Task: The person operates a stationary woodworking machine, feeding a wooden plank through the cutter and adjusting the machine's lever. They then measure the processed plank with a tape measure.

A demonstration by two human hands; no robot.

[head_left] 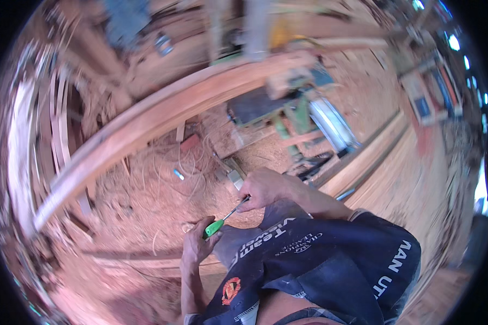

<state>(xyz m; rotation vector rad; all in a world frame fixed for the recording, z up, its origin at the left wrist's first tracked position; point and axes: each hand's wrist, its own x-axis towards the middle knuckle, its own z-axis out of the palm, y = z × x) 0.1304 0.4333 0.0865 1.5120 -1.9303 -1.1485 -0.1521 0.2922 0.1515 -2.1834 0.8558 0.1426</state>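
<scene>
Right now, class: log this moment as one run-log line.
left hand: holds green-handled screwdriver | right hand: at its metal tip | ground: sawdust | behind: long plank, green machine

green-handled screwdriver [218, 223], reddish sawdust floor [146, 216]

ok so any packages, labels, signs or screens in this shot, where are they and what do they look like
No packages, signs or screens can be made out; the scene is blurred.
Printed lettering: white, on the dark blue shirt, lower right.
Badge: small, round, red and yellow, on the shirt's lower left edge.
Possible label: a small pale patch on a blue-grey thing, top left, too blurred to tell.
</scene>
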